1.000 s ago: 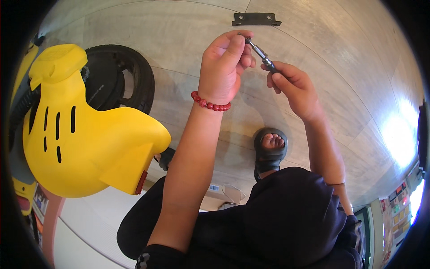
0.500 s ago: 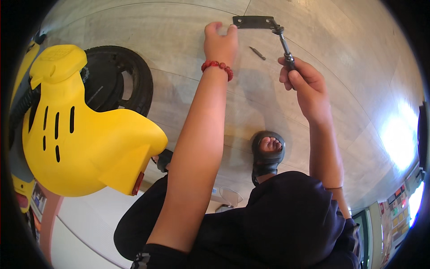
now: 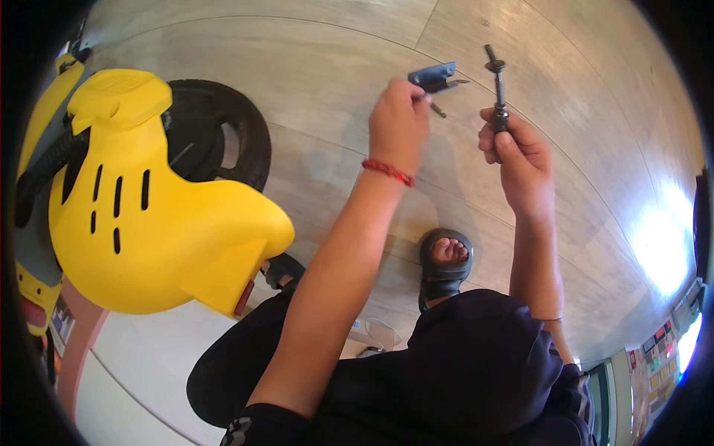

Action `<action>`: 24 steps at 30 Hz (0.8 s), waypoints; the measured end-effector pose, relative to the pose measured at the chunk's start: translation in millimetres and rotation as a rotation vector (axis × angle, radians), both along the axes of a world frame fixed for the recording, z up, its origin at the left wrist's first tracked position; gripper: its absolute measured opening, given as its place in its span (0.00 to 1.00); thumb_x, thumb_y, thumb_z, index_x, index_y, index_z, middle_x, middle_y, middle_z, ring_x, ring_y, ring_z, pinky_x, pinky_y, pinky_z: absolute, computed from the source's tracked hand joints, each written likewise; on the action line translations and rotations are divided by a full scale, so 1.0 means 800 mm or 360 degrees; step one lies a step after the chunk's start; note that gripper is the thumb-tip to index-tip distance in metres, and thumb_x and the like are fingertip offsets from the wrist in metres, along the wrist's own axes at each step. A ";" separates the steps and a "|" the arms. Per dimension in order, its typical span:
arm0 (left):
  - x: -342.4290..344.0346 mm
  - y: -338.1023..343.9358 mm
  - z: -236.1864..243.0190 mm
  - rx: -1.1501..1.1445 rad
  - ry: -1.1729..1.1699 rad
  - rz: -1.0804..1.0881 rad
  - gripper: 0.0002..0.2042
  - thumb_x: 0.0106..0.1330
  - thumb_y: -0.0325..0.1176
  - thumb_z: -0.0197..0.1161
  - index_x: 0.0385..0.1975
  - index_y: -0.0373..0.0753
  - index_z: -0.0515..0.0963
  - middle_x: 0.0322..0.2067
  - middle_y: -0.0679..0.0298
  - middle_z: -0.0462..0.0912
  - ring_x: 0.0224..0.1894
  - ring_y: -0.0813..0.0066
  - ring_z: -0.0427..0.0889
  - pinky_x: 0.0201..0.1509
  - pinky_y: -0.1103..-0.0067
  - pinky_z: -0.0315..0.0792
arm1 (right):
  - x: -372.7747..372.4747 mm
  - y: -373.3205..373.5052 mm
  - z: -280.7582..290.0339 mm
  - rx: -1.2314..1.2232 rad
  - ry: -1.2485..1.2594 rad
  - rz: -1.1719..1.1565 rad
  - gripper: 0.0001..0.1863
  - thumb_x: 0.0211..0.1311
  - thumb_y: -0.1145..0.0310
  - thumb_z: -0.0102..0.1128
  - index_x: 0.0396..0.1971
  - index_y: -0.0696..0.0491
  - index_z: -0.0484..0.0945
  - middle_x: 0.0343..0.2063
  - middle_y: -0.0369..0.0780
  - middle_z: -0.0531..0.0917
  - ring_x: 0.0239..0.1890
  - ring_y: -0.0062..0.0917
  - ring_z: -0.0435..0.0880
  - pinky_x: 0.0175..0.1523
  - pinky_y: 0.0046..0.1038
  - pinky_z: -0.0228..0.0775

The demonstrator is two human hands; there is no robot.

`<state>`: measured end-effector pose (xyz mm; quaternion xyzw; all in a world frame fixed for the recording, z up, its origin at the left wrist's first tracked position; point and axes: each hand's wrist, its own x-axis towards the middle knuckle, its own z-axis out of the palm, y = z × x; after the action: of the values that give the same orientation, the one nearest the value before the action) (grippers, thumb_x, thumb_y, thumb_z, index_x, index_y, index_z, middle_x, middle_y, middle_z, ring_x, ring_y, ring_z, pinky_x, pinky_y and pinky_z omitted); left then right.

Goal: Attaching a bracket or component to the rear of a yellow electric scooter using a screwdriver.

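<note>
My left hand (image 3: 401, 123), with a red bead bracelet on the wrist, pinches a flat dark plate (image 3: 433, 76) by its near end. The plate is tilted up and looks bluish in the light. A thin pointed piece sticks out beside it; I cannot tell whether it is attached. Just right of those fingers a short driver bit (image 3: 438, 110) shows against the floor. My right hand (image 3: 517, 152) is closed round the lower end of a slim metal driver (image 3: 500, 93), held upright. A disc like a washer and a dark threaded-looking tip top it. Plate and driver are apart.
At left stands a yellow-bodied machine (image 3: 149, 230) with a black wheel (image 3: 249, 141). My sandalled foot (image 3: 446, 260) rests on the wood-look floor (image 3: 320, 67). A white panel (image 3: 149, 349) lies low at left, and shelves with goods (image 3: 658, 372) are at lower right.
My left hand has taken hold of the plate and drawn it nearer, tilting it. The driver in my right hand has come away from the plate and moved slightly right, now more upright.
</note>
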<state>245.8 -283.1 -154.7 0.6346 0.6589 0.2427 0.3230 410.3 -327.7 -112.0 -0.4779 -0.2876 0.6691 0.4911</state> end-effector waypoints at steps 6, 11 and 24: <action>-0.015 -0.042 0.115 0.0271 -0.0102 -0.0239 0.06 0.52 0.20 0.56 0.28 0.34 0.68 0.25 0.52 0.72 0.28 0.51 0.73 0.30 0.67 0.68 | -0.008 0.024 0.047 0.0213 0.0087 -0.0049 0.15 0.61 0.74 0.46 0.45 0.65 0.70 0.27 0.38 0.74 0.29 0.16 0.68 0.34 0.17 0.60; -0.065 -0.066 0.196 0.0108 -0.0026 -0.0739 0.06 0.50 0.23 0.56 0.27 0.36 0.67 0.25 0.54 0.71 0.28 0.55 0.72 0.31 0.69 0.68 | -0.003 0.063 0.106 0.0450 0.0033 -0.0009 0.16 0.61 0.73 0.45 0.47 0.65 0.67 0.28 0.39 0.73 0.28 0.17 0.66 0.32 0.17 0.57; -0.292 -0.083 0.480 0.0239 0.0357 -0.1041 0.04 0.42 0.25 0.60 0.20 0.39 0.73 0.21 0.60 0.72 0.29 0.62 0.73 0.32 0.75 0.67 | -0.117 0.163 0.357 0.0617 -0.0200 0.0649 0.14 0.60 0.76 0.43 0.45 0.64 0.70 0.25 0.38 0.73 0.25 0.15 0.66 0.31 0.15 0.58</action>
<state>11.9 -349.1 229.7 0.8566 0.4325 0.1029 0.2617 317.0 -197.7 173.9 -0.3479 -0.5301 0.6558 0.4098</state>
